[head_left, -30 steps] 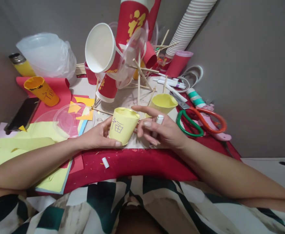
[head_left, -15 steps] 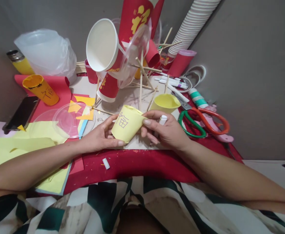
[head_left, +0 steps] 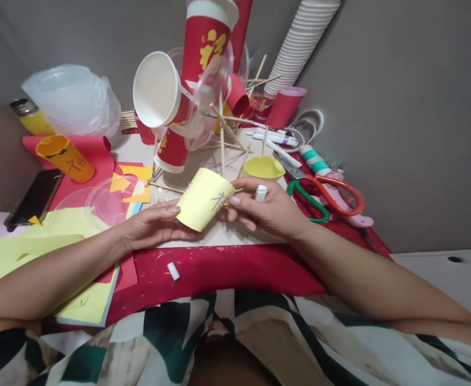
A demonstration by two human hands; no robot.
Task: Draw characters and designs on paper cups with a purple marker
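A yellow paper cup point(head_left: 201, 202) with dark handwritten strokes is tilted between my two hands above the white board. My left hand point(head_left: 155, 222) is closed on its left side, thumb on the near face, other fingers partly hidden behind and beneath. On the other side my right hand point(head_left: 259, 208) pinches the cup's edge between thumb and forefinger. A white marker point(head_left: 261, 193) is tucked in that same hand, with its tip out of sight. Just behind the right hand stands another yellow cup point(head_left: 264, 168). A white pen cap point(head_left: 173, 271) lies on the red cloth.
Red cups joined with sticks and clear plastic point(head_left: 203, 53) tower behind the board. Scissors point(head_left: 319, 195) and a hot glue gun point(head_left: 352, 217) lie right. Left are an orange cup point(head_left: 68, 161), a phone point(head_left: 38, 198) and yellow paper sheets point(head_left: 30, 249). Stacked white cups point(head_left: 300, 45) lean against the wall.
The yellow cup has been turned in my hands, so its written character now shows only partly, near the right side. My left thumb has moved up its left side. The view has shifted slightly.
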